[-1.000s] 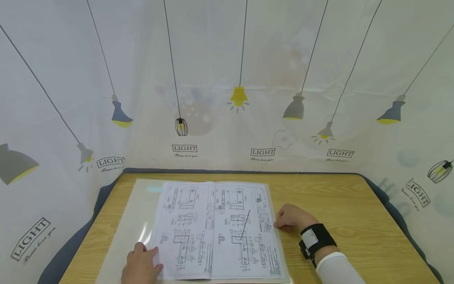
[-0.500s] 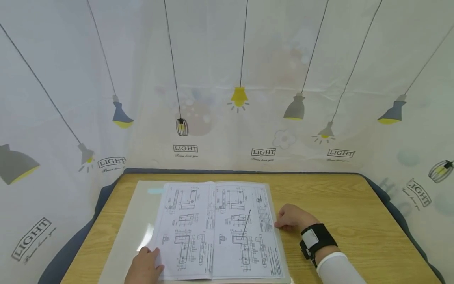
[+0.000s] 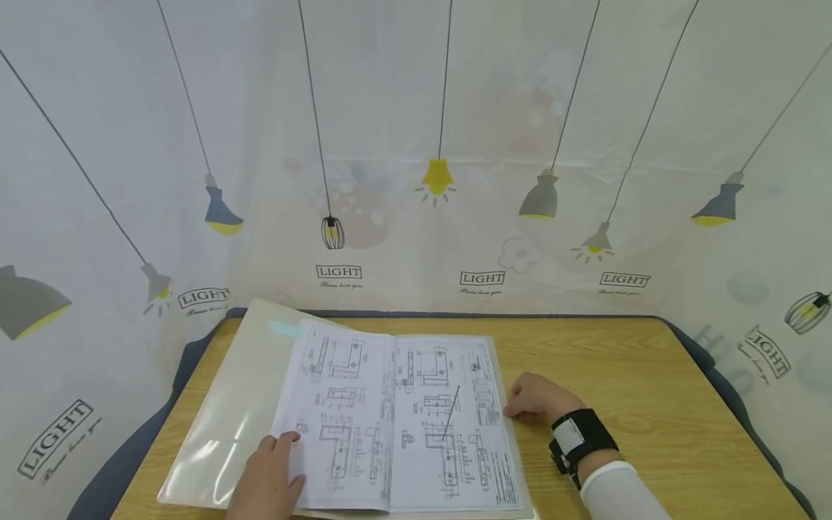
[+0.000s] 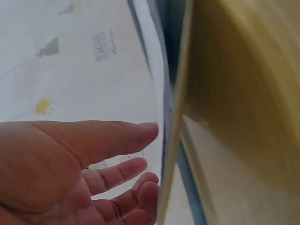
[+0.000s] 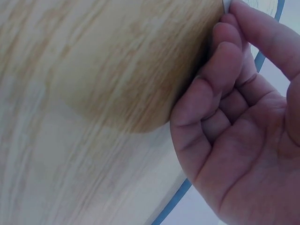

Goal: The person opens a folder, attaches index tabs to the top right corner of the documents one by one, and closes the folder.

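Observation:
A pale folder [image 3: 214, 426] lies spread on the wooden table, its left cover tilted up off the tabletop. Inside are white sheets with technical drawings, a left page [image 3: 338, 462] and a right page [image 3: 484, 477]. My left hand [image 3: 266, 477] is over the lower left page. In the left wrist view the thumb and loosely bent fingers of the left hand [image 4: 103, 173] are on the page side of the raised cover [image 4: 173, 140], thumb tip right at the paper. My right hand [image 3: 539, 399] pinches the folder's right edge with thumb and forefinger, the other fingers curled.
A wooden table [image 3: 617, 361] with a dark edge [image 3: 455, 313] runs up to a curtain [image 3: 403, 108] printed with lamps. The curtain closes in the back and both sides. A black strap [image 3: 588, 432] with a small device circles my right wrist.
The folder's left cover has risen off the table and swung leftward, its top corner now past the table's back edge. My left hand has shifted slightly up and right; the right hand stays put.

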### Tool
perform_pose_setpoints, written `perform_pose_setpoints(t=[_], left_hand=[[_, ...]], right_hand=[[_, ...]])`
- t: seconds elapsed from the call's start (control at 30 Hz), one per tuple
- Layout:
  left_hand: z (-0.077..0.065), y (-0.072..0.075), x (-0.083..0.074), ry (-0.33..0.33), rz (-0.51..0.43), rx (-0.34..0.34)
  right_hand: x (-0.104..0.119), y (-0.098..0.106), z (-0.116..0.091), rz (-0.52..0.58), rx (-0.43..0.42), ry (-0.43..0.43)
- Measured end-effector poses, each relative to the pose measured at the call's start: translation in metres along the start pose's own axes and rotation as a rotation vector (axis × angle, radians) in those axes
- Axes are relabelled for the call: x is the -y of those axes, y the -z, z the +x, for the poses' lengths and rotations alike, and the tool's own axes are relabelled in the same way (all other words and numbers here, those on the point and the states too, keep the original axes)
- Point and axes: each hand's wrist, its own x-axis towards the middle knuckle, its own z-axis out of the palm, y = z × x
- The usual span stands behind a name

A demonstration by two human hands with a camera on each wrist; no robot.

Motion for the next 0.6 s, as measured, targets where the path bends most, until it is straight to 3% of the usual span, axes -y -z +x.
perform_pose_setpoints(t=[0.1, 0.2, 0.37, 0.6], left_hand=[[-0.004, 0.007, -0.02, -0.073, -0.03, -0.05], [-0.005, 0.009, -0.043, -0.139, -0.064, -0.056], [0.001, 0.004, -0.08, -0.268, -0.075, -0.005], [0.024, -0.01, -0.122, -0.448, 0.026, 0.059]], right_hand=[[0.0, 0.0, 0.0, 0.003, -0.003, 0.0], [-0.001, -0.001, 0.0, -0.003, -0.007, 0.002], [-0.001, -0.001, 0.001, -0.016, -0.01, 0.001], [-0.001, -0.001, 0.001, -0.006, -0.007, 0.001]])
